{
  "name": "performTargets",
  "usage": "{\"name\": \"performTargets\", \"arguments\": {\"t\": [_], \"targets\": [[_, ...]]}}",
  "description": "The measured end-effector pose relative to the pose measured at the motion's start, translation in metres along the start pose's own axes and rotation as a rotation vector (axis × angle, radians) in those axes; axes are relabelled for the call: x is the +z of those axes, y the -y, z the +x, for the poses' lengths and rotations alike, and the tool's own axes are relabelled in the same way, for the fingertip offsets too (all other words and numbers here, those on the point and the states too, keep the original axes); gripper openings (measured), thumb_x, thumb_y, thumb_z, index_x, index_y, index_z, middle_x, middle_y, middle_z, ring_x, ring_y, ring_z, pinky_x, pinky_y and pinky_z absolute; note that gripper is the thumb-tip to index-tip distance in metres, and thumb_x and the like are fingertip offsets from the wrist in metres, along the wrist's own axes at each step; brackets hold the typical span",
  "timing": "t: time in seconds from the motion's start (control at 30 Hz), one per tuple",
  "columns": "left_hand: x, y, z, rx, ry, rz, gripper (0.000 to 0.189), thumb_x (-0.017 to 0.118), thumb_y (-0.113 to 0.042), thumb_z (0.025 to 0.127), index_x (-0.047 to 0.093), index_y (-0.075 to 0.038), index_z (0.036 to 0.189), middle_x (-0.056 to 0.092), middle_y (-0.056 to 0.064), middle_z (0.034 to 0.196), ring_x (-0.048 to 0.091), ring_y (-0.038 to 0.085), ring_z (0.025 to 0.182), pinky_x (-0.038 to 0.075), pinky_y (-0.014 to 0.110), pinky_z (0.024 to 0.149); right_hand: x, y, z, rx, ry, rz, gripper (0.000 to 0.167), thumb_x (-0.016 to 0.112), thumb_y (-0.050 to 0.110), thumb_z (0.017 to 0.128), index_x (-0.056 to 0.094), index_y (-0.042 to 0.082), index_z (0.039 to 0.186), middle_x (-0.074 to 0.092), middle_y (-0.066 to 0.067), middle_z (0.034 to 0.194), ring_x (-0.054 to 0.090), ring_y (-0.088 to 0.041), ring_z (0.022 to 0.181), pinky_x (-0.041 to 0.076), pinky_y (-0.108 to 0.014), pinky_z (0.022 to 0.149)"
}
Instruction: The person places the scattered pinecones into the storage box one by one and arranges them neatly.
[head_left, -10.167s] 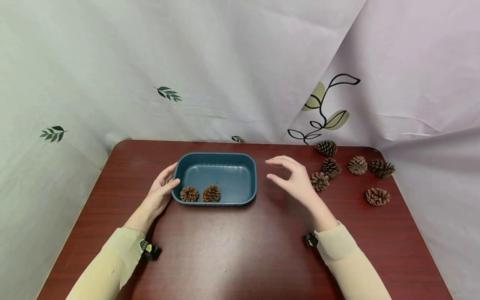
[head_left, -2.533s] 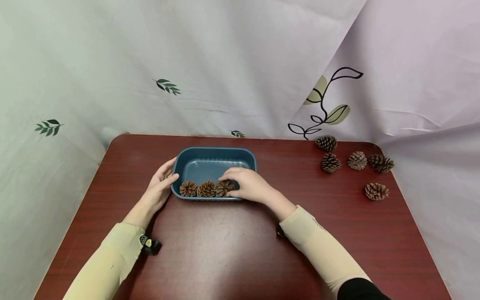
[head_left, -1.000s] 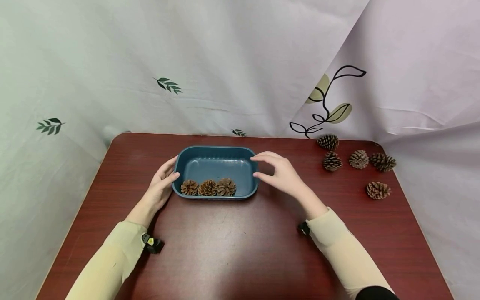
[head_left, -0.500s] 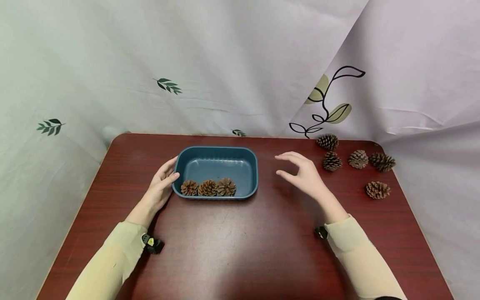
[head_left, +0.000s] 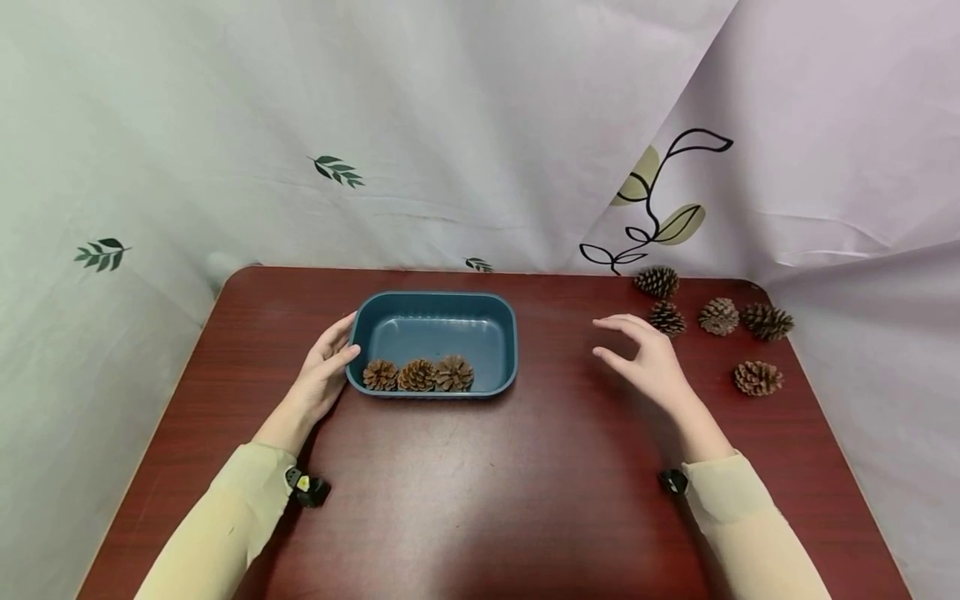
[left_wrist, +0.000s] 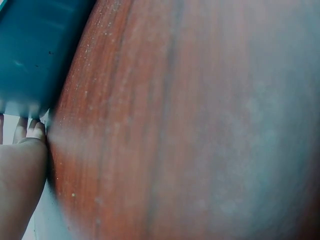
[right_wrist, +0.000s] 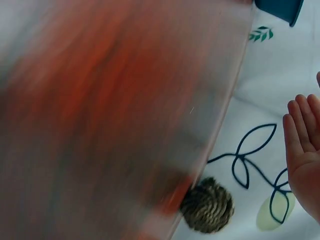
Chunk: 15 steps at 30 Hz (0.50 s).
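A dark blue rectangular tub (head_left: 480, 337) stands on the table, with three brown pine cones (head_left: 417, 376) side by side along its near wall. At its left end my left hand (head_left: 321, 373) holds it, thumb over the rim and fingers against the outer side; the left wrist view shows those fingers (left_wrist: 35, 131) at the tub's wall (left_wrist: 37, 55). My right hand (head_left: 651, 360) hovers over the table right of the tub, holding nothing, thumb and fingers spread apart. Closest to it is a pine cone (head_left: 666, 318) just behind its knuckles. The right wrist view has a pine cone (right_wrist: 207, 206) below the open palm (right_wrist: 306, 160).
Other loose pine cones lie at the table's right: one at the back edge (head_left: 657, 282), a greyish one (head_left: 718, 317), one by the right corner (head_left: 767, 322) and one nearer (head_left: 757, 378). Light printed cloth (head_left: 450, 167) hangs behind the reddish-brown table (head_left: 450, 492).
Over these seconds a third pine cone came into the tub from the right group, and my right hand let go of it. Since then that hand has moved rightward. My left hand stays put.
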<state>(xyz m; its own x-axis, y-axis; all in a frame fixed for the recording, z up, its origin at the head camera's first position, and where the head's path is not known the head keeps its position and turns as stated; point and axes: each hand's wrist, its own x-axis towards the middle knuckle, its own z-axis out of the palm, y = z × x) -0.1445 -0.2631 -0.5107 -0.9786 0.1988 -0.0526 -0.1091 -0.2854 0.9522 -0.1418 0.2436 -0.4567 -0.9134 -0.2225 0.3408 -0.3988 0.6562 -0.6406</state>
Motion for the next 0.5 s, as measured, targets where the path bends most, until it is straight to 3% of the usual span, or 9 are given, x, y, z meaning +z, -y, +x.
{"name": "performTargets", "arguments": {"t": [0.27,0.5], "targets": [[-0.002,0.002,0.001,-0.002,0.004,0.012,0.06,0.05,-0.002,0.11,0.031,-0.009,0.167,0.056,-0.016,0.149,0.057,0.001,0.134,0.053,0.017,0.1,-0.018,-0.018,-0.018,0.03,-0.03,-0.035,0.041,0.086,0.001,0.086,0.076,0.004,0.126,0.075,-0.013,0.122,0.054,0.015,0.118,0.037,-0.003,0.099],[-0.002,0.002,0.001,0.003,0.002,0.008,0.06,0.05,-0.001,0.11,0.031,-0.008,0.167,0.056,-0.015,0.149,0.056,0.002,0.134,0.052,0.017,0.101,-0.034,-0.031,-0.031,0.06,-0.062,-0.062,0.041,0.085,-0.001,0.086,0.076,0.004,0.126,0.073,-0.017,0.124,0.045,0.026,0.119,0.032,0.001,0.101]]}}
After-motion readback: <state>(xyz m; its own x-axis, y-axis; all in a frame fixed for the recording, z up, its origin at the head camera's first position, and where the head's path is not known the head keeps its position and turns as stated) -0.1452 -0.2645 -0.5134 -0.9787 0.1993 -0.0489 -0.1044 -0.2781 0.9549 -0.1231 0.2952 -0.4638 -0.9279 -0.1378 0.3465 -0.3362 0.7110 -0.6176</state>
